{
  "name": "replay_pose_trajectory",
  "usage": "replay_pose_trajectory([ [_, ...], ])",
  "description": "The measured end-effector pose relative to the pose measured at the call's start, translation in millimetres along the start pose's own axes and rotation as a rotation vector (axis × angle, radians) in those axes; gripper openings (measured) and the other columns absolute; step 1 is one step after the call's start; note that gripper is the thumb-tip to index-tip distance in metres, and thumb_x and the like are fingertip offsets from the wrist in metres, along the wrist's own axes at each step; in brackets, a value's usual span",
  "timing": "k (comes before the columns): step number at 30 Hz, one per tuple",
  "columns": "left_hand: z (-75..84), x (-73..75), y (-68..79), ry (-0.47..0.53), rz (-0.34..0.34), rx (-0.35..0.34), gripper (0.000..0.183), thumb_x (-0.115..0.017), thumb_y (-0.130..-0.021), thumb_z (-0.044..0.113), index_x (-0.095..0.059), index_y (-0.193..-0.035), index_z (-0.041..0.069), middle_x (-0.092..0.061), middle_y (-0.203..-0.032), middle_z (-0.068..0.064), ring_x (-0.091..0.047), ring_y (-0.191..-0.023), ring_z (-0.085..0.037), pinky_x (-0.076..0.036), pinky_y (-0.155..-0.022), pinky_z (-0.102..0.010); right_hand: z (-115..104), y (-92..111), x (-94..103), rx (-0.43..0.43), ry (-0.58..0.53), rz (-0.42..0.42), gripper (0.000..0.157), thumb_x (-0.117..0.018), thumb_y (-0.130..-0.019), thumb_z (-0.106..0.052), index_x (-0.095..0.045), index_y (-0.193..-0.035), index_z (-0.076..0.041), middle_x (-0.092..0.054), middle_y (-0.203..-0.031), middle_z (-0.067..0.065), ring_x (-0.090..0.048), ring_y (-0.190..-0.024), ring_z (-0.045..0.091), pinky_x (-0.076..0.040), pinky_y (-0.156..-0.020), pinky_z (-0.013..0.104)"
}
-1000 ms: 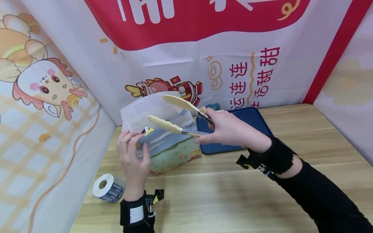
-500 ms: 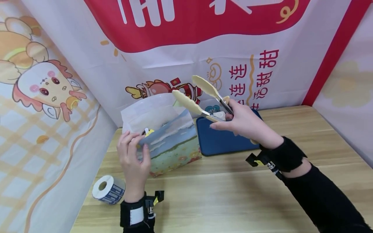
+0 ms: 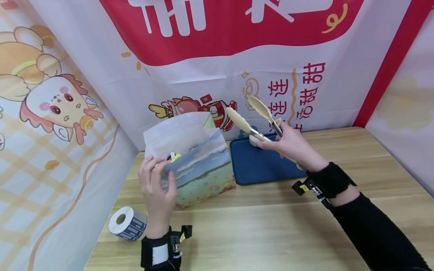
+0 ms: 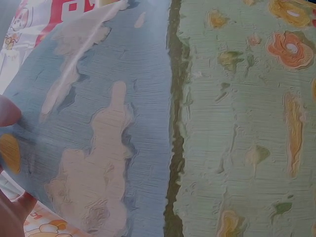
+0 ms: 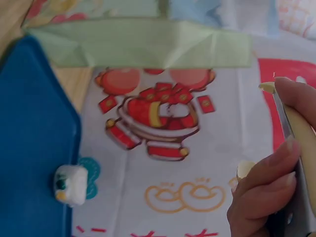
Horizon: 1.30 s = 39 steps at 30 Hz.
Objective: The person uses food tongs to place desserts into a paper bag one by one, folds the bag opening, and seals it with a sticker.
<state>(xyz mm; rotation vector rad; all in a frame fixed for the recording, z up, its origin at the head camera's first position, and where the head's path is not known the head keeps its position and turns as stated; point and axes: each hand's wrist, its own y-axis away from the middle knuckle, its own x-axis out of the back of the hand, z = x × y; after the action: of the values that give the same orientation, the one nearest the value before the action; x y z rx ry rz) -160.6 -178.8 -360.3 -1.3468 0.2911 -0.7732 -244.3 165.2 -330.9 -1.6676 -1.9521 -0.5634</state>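
My left hand grips the left edge of an open-topped paper bag printed with a blue sky and flowery field. Inside its mouth shows a bit of something yellow and white, mostly hidden. My right hand holds kitchen tongs with cream tips, spread apart with nothing between them. They are raised near the back of a dark blue tray. On that tray, by its far rim, sits a small white chunky piece with green and yellow spots, partly behind the tongs in the head view.
A roll of blue-and-white labels stands on the wooden table at the left, close to my left wrist. Printed cloth walls rise along the back and both sides, right behind the bag and tray.
My right hand has carried the spread tongs from over the bag's mouth rightward to the back of the tray. My left hand keeps its grip on the bag.
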Motion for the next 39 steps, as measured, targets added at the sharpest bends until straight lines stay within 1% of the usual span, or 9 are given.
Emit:
replay_pose_trajectory([
  [2,0.7,0.2,0.6,0.001,0.002,0.003,0.022,-0.057,-0.075,-0.002,-0.062,-0.095,-0.010,-0.057,-0.103,-0.029,-0.044,-0.112,-0.046,-0.033,-0.103,-0.058,10,-6,-2.6,-0.007,0.024,0.014,0.081,-0.071,-0.070,-0.060,-0.038,-0.121,-0.007,-0.043,-0.063,0.005,-0.050,-0.048,0.022,-0.034,-0.041,0.028],
  [6,3.9,1.0,0.5,0.002,0.006,0.006,0.022,-0.056,-0.074,-0.003,-0.062,-0.095,-0.010,-0.057,-0.102,-0.030,-0.044,-0.113,-0.046,-0.033,-0.103,-0.058,27,-16,-6.9,-0.026,0.057,0.033,0.092,-0.070,-0.068,-0.063,-0.036,-0.130,-0.005,-0.050,-0.066,0.007,-0.053,-0.049,0.023,-0.036,-0.042,0.028],
  [11,8.4,1.3,-1.6,-0.002,0.009,0.001,0.022,-0.056,-0.074,-0.004,-0.061,-0.095,-0.011,-0.057,-0.102,-0.030,-0.044,-0.111,-0.047,-0.033,-0.103,-0.058,46,-25,-10.9,-0.048,0.053,0.040,0.107,-0.071,-0.070,-0.060,-0.022,-0.145,-0.003,-0.051,-0.064,0.006,-0.052,-0.049,0.021,-0.034,-0.041,0.028],
  [16,7.5,-0.1,-1.3,-0.006,0.012,-0.006,0.022,-0.056,-0.075,-0.002,-0.062,-0.094,-0.010,-0.057,-0.102,-0.030,-0.044,-0.112,-0.045,-0.034,-0.102,-0.058,69,-33,-19.6,-0.085,0.080,0.032,0.117,-0.068,-0.068,-0.066,-0.014,-0.150,-0.002,-0.053,-0.066,0.007,-0.055,-0.052,0.023,-0.032,-0.040,0.027],
  [20,4.7,0.3,-0.4,-0.008,0.000,-0.005,0.023,-0.056,-0.075,-0.001,-0.061,-0.095,-0.010,-0.057,-0.103,-0.030,-0.044,-0.112,-0.046,-0.034,-0.103,-0.059,82,-39,-29.1,-0.123,0.119,0.020,0.119,-0.065,-0.068,-0.068,-0.014,-0.148,0.005,-0.060,-0.076,0.014,-0.061,-0.060,0.027,-0.037,-0.042,0.028],
  [24,5.2,2.0,-2.1,-0.009,-0.014,-0.005,0.023,-0.055,-0.076,-0.001,-0.061,-0.097,-0.011,-0.056,-0.104,-0.030,-0.043,-0.113,-0.046,-0.033,-0.103,-0.059,90,-46,-37.4,-0.149,0.131,0.034,0.117,-0.067,-0.070,-0.064,-0.015,-0.145,0.010,-0.061,-0.079,0.016,-0.064,-0.064,0.031,-0.042,-0.045,0.028],
  [30,8.4,2.0,-4.5,-0.008,-0.012,-0.004,0.023,-0.055,-0.075,-0.003,-0.060,-0.096,-0.011,-0.057,-0.104,-0.030,-0.044,-0.112,-0.047,-0.033,-0.103,-0.059,103,-55,-44.4,-0.188,0.146,0.033,0.121,-0.067,-0.069,-0.065,-0.013,-0.146,0.011,-0.060,-0.081,0.017,-0.064,-0.062,0.029,-0.042,-0.043,0.028],
  [35,8.5,1.2,-4.0,-0.010,-0.009,0.002,0.023,-0.056,-0.075,-0.003,-0.061,-0.096,-0.011,-0.057,-0.104,-0.030,-0.044,-0.112,-0.047,-0.033,-0.103,-0.058,108,-59,-49.5,-0.210,0.165,0.018,0.117,-0.068,-0.071,-0.062,-0.016,-0.146,0.011,-0.060,-0.082,0.017,-0.064,-0.060,0.028,-0.041,-0.044,0.028],
  [39,7.2,1.3,-3.0,-0.016,-0.010,0.003,0.023,-0.056,-0.075,-0.002,-0.061,-0.096,-0.010,-0.057,-0.104,-0.030,-0.044,-0.112,-0.045,-0.033,-0.104,-0.058,111,-61,-53.9,-0.218,0.153,0.014,0.115,-0.068,-0.072,-0.061,-0.017,-0.145,0.012,-0.059,-0.078,0.016,-0.063,-0.058,0.028,-0.039,-0.043,0.028],
])
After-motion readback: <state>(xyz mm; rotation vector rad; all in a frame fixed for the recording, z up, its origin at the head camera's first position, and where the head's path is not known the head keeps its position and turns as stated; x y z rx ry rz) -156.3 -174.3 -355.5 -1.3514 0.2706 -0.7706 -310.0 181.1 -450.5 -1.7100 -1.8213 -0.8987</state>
